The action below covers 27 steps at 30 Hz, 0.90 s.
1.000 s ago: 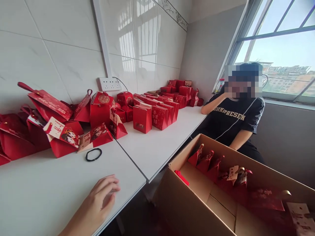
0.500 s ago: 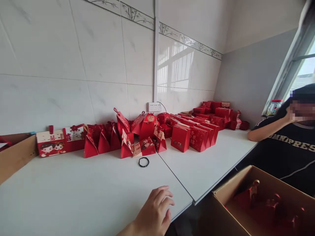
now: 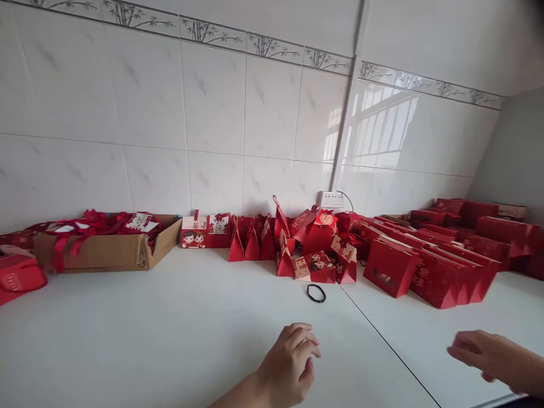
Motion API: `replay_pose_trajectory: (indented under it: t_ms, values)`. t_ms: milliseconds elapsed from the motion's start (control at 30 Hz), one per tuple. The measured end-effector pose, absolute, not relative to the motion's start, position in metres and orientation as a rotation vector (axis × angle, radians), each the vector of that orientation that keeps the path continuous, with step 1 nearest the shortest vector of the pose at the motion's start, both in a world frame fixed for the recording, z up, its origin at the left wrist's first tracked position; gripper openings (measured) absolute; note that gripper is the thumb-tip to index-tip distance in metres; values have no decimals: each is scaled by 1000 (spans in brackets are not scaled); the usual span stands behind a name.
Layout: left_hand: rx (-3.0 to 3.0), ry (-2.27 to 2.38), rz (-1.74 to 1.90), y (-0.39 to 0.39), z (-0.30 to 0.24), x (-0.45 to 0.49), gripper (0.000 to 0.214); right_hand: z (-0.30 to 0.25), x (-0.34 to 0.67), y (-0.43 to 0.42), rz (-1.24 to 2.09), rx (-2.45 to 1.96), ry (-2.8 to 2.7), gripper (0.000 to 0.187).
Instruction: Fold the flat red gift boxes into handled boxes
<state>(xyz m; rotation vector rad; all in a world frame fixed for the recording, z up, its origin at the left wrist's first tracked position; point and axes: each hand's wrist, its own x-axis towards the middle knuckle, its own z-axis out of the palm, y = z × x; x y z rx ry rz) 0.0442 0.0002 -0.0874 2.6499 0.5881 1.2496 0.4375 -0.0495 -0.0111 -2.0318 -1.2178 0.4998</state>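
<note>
Over the white table (image 3: 178,334), my left hand (image 3: 291,362) is held palm down with its fingers loosely bent and apart, nothing in it. Nearest to it lies a thin black ring-shaped band (image 3: 316,293). My right hand (image 3: 493,360) reaches in from the right edge, fingers slightly curled and pointing left, and also holds nothing. Beyond it stands a row of red gift boxes (image 3: 437,277). Small red and cream gift boxes (image 3: 317,266) with cartoon figures are grouped behind the black band.
At the left, an open cardboard box (image 3: 102,252) holds red pieces with ribbons. A red box (image 3: 19,277) lies at the left edge. More red boxes (image 3: 484,226) are piled at the far right. A power strip (image 3: 330,199) sits against the tiled wall.
My view has turned left, bringing in the cardboard box with ribbons. The other person and the lower carton have left view. My right hand has appeared; my left hand stays empty.
</note>
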Motion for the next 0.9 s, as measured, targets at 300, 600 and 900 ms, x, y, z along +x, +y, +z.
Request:
replay_pose_trajectory:
  t_ms: [300,600,900]
  values:
    - [2565,694,1346,15,-86,35,19,53,243,44,229,-1984,-2414,15]
    - [2741,652,1093,16,-98,50,12,59,114,111,68,-1844,-2731,20]
    - [2887,645,892,14,-88,54,16,46,52,163,154,-1872,-2625,30]
